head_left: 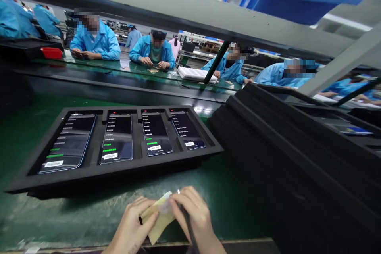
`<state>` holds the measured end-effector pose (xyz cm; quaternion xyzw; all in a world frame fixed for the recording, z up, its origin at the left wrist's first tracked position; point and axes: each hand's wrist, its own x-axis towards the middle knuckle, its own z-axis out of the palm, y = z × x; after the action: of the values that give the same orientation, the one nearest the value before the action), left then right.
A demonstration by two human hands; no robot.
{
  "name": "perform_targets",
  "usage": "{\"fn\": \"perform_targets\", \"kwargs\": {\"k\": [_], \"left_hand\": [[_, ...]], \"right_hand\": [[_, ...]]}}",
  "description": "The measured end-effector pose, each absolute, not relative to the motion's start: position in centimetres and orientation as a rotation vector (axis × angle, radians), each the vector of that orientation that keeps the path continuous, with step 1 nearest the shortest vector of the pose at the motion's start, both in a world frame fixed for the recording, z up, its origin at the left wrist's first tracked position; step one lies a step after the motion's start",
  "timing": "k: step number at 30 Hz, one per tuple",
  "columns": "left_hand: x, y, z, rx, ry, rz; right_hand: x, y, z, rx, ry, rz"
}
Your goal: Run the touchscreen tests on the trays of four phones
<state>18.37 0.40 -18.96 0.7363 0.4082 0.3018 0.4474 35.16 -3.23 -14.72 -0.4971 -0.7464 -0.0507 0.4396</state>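
Low in the head view, my left hand point(135, 222) pinches a pale yellow piece of paper point(162, 224) between thumb and fingers. The paper looks folded or creased, with a whitish patch near its top. Against the paper's right side, my right hand point(195, 216) has its fingers closed at the upper edge. A dark strip runs along the right palm; I cannot make out what it is. Beyond both hands lies a black foam tray point(166, 160). Several smartphones sit in its slots, among them a lit phone point(117, 139) showing a menu and a white label.
A tall stack of black foam trays point(285, 158) stands on the right of the green work surface point(89, 214). Overhead runs a beam with a blue bin point(297, 2). Across the bench, several people in blue coats work near a red tray point(52, 52) and a white stack point(196, 74).
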Motion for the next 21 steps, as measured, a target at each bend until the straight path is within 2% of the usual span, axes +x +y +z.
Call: {"fn": "perform_targets", "kwargs": {"k": [6, 10, 14, 21], "left_hand": [[18.2, 0.9, -18.8, 1.878, 1.032, 0.596], [18.1, 0.6, -19.4, 1.94, 0.983, 0.567], [18.0, 0.5, -20.1, 1.916, 0.988, 0.571], [18.1, 0.6, -20.3, 1.936, 1.012, 0.54]], "right_hand": [[40.7, 0.4, -11.2, -1.352, -1.667, -0.483], [43.1, 4.3, -9.3, -1.66, -1.73, -0.599], [43.7, 6.6, -8.5, -1.917, -1.86, -0.499], [43.5, 6.6, -6.8, -2.019, -1.943, -0.031]]}}
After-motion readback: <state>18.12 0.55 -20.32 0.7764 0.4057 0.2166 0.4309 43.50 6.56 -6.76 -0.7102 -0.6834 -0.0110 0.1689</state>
